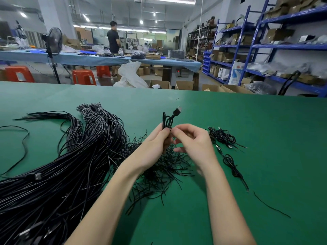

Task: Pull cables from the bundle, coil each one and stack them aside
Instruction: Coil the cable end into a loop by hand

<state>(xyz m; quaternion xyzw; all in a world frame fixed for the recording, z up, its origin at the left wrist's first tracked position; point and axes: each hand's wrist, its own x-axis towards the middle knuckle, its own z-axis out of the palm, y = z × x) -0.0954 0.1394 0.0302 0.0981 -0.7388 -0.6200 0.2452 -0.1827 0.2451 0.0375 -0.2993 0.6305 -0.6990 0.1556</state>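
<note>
A thick bundle of black cables (70, 165) sprawls over the left of the green table (247, 121). My left hand (155, 144) grips a small coiled black cable (167, 121) held upright, its USB plug (177, 110) sticking up to the right. My right hand (192, 138) is beside it, fingers curled, thumb and forefinger pinching at the coil's middle. Two coiled cables lie to the right: one (223, 137) farther back, one (231, 167) nearer. Under my hands spreads a heap of short thin black ties (159, 175).
A single loose cable (23, 144) curves at the far left. One stray thin tie (270, 206) lies at the right front. Beyond the table are red stools, cardboard boxes, a standing fan (54, 43), blue shelving (283, 46) and a person at a far bench.
</note>
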